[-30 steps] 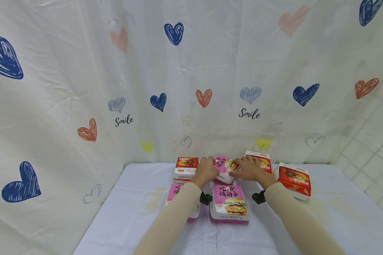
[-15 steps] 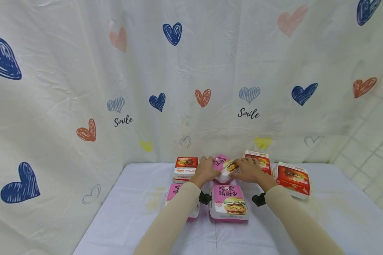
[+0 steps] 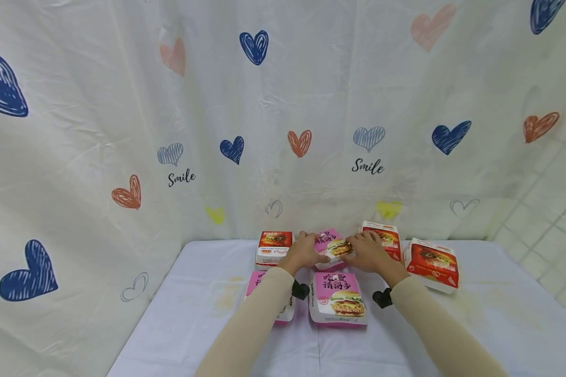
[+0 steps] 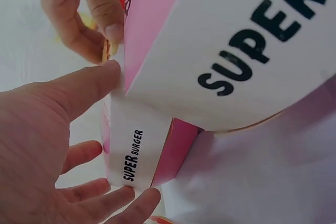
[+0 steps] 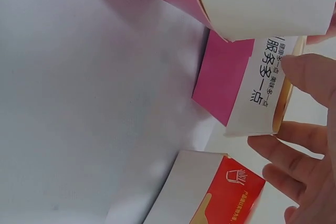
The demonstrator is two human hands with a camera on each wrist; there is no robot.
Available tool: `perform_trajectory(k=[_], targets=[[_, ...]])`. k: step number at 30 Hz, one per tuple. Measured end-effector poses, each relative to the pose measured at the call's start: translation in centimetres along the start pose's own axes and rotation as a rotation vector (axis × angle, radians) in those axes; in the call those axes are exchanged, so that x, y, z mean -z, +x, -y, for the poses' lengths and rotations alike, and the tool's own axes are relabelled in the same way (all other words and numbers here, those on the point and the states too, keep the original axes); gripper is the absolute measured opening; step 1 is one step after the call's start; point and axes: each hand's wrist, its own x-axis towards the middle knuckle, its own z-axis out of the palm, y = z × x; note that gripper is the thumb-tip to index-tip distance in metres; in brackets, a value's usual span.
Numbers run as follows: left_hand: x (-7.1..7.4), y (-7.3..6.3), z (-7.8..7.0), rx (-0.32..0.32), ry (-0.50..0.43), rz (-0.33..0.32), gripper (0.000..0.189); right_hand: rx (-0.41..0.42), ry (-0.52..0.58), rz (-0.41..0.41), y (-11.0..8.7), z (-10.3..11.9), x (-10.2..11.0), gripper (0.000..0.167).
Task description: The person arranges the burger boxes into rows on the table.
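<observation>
Head view is showing me the back pink box sitting at the clock's centre, between the left hand and the right hand. I'm reading both as pinching it, thumbs lying toward its near side and fingers curling about its outer sides. What's worrying me is crowding. At six o'clock the front pink box is lying so close that any pull nearer could be catching its edge; I'm not managing to tell whether they're touching. Toward eight, the side pink box is half hiding under the left sleeve, so a sinking forearm could be knocking it unseen. At nine the left red box and at three the right red box are flanking the knuckles; spreading fingers could be nudging either askew. Squeezing unevenly could also be buckling what I'm judging thin card.
</observation>
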Motion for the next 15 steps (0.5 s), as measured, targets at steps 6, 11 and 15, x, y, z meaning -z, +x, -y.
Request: perform_trajectory(k=[6,11,15], targets=[[0.13,0.15,0.19,0.007,-0.015,0.017,0.078,0.010,0.018,-0.027,-0.20,0.21,0.04,0.055],[0.14,0.26,0.32,0.027,-0.015,0.030,0.075,0.010,0.047,-0.022,-0.32,0.28,0.08,0.053],[0.29,0.33,0.39,-0.001,0.012,0.038,0.069,0.008,0.053,-0.017,-0.46,0.19,0.02,0.053]])
